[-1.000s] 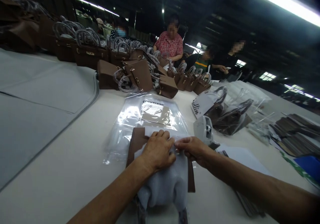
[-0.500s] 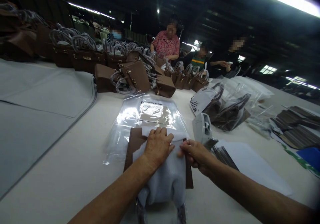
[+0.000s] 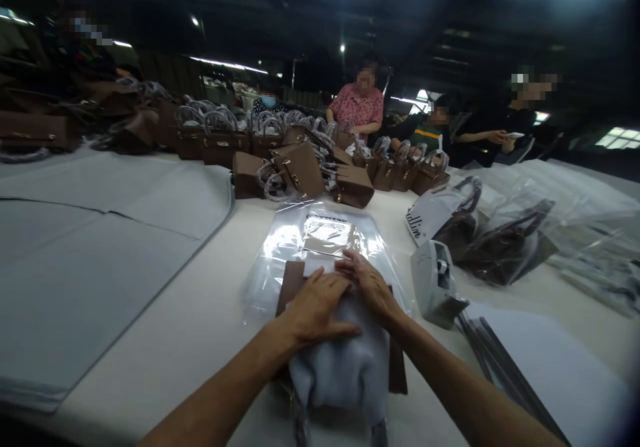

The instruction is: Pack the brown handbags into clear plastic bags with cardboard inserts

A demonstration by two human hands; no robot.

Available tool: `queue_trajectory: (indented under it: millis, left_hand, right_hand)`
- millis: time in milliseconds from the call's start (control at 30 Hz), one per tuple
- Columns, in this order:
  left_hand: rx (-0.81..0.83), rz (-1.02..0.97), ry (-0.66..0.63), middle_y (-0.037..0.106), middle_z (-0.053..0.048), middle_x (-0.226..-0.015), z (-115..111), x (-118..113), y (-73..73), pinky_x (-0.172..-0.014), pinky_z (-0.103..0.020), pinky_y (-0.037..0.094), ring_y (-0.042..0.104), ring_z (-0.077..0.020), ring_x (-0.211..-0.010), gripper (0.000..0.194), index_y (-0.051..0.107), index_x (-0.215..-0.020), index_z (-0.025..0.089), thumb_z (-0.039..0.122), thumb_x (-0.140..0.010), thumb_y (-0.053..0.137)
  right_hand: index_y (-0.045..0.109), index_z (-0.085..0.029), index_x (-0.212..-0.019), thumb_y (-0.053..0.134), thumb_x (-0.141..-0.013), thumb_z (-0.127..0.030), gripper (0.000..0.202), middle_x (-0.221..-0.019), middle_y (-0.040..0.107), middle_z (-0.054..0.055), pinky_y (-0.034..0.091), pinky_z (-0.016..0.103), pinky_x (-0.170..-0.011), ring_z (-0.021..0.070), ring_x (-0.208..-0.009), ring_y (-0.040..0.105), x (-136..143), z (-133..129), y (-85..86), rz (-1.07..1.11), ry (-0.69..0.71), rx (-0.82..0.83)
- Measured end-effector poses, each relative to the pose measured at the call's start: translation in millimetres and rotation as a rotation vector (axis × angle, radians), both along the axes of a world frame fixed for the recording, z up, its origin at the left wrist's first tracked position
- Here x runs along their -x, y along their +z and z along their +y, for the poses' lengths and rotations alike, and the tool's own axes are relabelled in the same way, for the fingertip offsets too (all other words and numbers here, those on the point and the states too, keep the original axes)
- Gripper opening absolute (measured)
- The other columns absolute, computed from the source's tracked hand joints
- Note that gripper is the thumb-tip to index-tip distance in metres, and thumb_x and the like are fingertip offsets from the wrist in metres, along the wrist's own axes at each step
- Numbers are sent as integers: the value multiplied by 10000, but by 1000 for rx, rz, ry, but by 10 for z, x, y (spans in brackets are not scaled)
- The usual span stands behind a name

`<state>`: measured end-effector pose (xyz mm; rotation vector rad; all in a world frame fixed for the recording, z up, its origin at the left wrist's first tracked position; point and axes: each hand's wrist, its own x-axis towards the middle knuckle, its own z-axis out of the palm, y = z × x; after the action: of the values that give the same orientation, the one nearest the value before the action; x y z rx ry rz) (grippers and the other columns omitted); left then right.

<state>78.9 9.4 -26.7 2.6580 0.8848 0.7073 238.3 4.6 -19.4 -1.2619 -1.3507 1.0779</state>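
A brown handbag [image 3: 399, 369] lies on the table with its plastic-wrapped handles [image 3: 379, 432] toward me. A pale wrapping sheet [image 3: 337, 377] covers most of its upper side. My left hand [image 3: 320, 304] rests flat on the sheet, fingers stretched and thumb apart. Beside it, my right hand [image 3: 367, 284] lies on the sheet near the bag's far edge, its fingers extended and close to the left fingertips. Under the far end of the bag is a clear plastic bag [image 3: 280, 240] with black print and a brown card [image 3: 330, 237] showing.
Brown handbags [image 3: 300, 170] stand and lie across the back. Grey sheets [image 3: 125, 254] are stacked at left. To the right are a white tape dispenser [image 3: 433, 280], dark strips [image 3: 510, 374], white paper [image 3: 560, 354] and plastic-bagged handbags [image 3: 505, 244]. Co-workers, one in a pink shirt [image 3: 357, 107], are beyond.
My right hand has moved from the sheet's right edge onto its top, and its pinch has opened. The left hand has flattened, thumb out. The view has turned left.
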Motion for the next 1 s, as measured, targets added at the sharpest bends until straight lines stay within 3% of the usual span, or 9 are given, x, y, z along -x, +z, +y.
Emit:
queue_trajectory:
  millis: [67,133,200,367,533,733,867,933,1000]
  left_hand:
    - [-23,-39,160,482,-111,-1261,-5,234,-53,-1043,-461,247,400,-257,-1194,589,439,-1173,171,465,-705,642]
    - [-36,-65,326,416,-145,-1324,-9,389,-113,-1024,-491,268,352,-281,-1236,654,384,-1241,153,448,-715,638]
    - [-18,-77,374,382,-155,-1352,-6,437,-157,-1017,-497,284,327,-285,-1257,734,310,-1304,155,446,-715,638]
    - [79,-160,344,302,-151,-1402,30,368,-170,-1038,-455,292,255,-253,-1302,750,269,-1341,177,377,-724,645]
    - [106,-180,316,258,-125,-1429,24,382,-160,-1039,-469,293,227,-255,-1313,685,318,-1332,225,335,-738,640]
    - [48,-112,325,320,-65,-1405,-9,368,-147,-1022,-455,329,248,-269,-1296,300,591,-1085,255,295,-788,591]
    - [-48,-58,275,493,-45,-1276,5,372,-170,-976,-480,370,318,-275,-1262,200,627,-1005,255,278,-830,533]
    - [-116,-72,243,548,-44,-1204,44,385,-218,-967,-487,375,376,-272,-1222,191,631,-988,247,280,-841,514]
    - [-157,-111,204,569,-51,-1155,100,395,-283,-973,-478,377,404,-266,-1197,197,635,-975,231,294,-850,496]
  right_hand:
    - [421,-190,-1236,331,-865,-541,518,-1128,571,90,381,362,-964,181,-1058,536,3,-22,-109,-77,-12,-33]
    - [430,-200,-1239,472,-823,-480,503,-1138,567,79,374,368,-975,187,-1075,524,4,-72,-141,-226,5,-107]
    - [451,-201,-1233,600,-752,-388,537,-1161,552,74,377,373,-975,197,-1084,512,30,-110,-133,-399,25,-214]
    - [583,-192,-1090,492,-829,-208,277,-1097,570,72,428,330,-897,181,-1018,523,172,-95,-148,-727,21,-461]
    - [607,-182,-967,416,-841,-116,237,-956,606,70,440,335,-815,184,-891,531,163,-81,-196,-771,-8,-534]
    - [601,-158,-947,421,-830,-80,229,-919,606,82,447,347,-773,199,-846,514,174,-107,-135,-921,151,-608]
    - [572,-157,-1083,424,-845,-116,283,-1046,587,97,432,370,-870,203,-977,505,191,-283,-47,-935,202,-573]
    - [547,-177,-1129,437,-848,-153,303,-1135,557,84,393,359,-946,186,-1060,489,41,-435,-10,-843,123,-552]
    - [568,-195,-1085,457,-848,-218,262,-1126,562,69,406,331,-932,174,-1044,510,-275,-599,29,-731,-166,-457]
